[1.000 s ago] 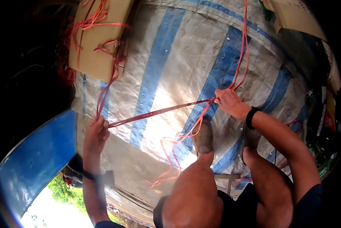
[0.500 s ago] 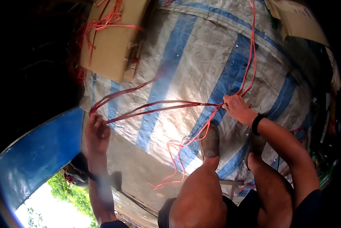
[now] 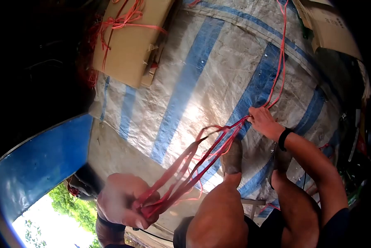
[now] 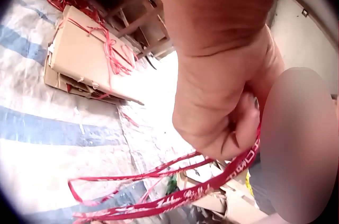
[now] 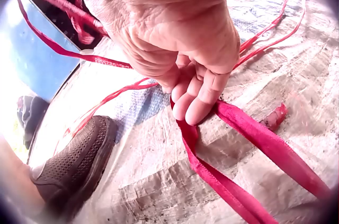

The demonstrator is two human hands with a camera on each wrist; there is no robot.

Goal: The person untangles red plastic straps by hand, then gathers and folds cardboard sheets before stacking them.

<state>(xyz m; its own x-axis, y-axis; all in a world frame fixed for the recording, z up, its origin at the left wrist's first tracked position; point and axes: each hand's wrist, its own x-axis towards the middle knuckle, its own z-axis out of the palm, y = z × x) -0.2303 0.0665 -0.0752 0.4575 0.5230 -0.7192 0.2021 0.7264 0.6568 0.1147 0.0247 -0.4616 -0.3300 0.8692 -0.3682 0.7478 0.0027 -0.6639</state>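
My left hand (image 3: 125, 198) is low at the left, close to the head camera, with its fingers curled round several lengths of red ribbon. White lettering is printed on the ribbon (image 4: 180, 196) below that hand in the left wrist view. The lengths stretch up and right to my right hand (image 3: 266, 123), which pinches them just above the sheet by my shoe. From the right hand a pair of red strands (image 3: 283, 49) runs away to the far edge. Flat ribbon (image 5: 275, 147) also spreads out under the right fingers in the right wrist view.
A blue-striped woven sheet (image 3: 218, 66) covers the ground. At the upper left lies a stack of flat cardboard (image 3: 123, 51) tied with red string. More cardboard (image 3: 334, 31) is at the upper right. My shoe (image 3: 231, 157) stands near the right hand; a blue panel (image 3: 44, 165) is at left.
My left hand has come down and towards the camera with the ribbon in its fingers. The ribbon that stretched level across now slants as several looser lengths. My right hand keeps its hold.
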